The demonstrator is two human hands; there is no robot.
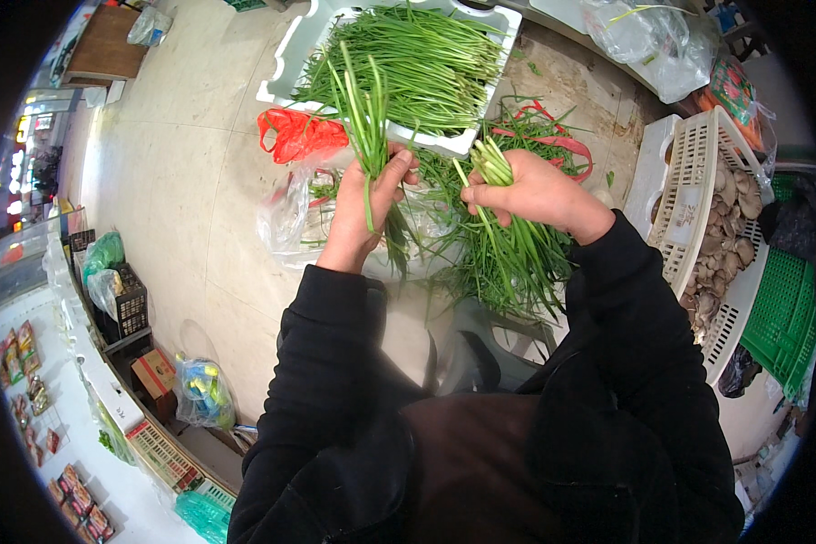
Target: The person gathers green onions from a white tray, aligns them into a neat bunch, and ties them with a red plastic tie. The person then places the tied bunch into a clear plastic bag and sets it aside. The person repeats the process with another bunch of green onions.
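Observation:
My left hand (374, 197) is closed round a small bunch of garlic chives (364, 115), its pale stem ends pointing up and away from me. In my right hand (530, 190) is another bunch of chives (517, 251), with the cut pale ends at my fingers and the green leaves hanging down towards my lap. Beyond both hands a white foam box (275, 92) holds a thick layer of chives (415, 68). A loose heap of green leaves (462, 251) lies below and between my hands, partly hidden by the right bunch.
A red plastic bag (302, 136) lies against the foam box, near clear plastic (279, 228). Red straps (564, 144) lie among leaves at right. A cream plastic crate (680, 197) of oyster mushrooms (721, 231) stands right, beside a green crate (785, 306). Shelving with goods lines the left.

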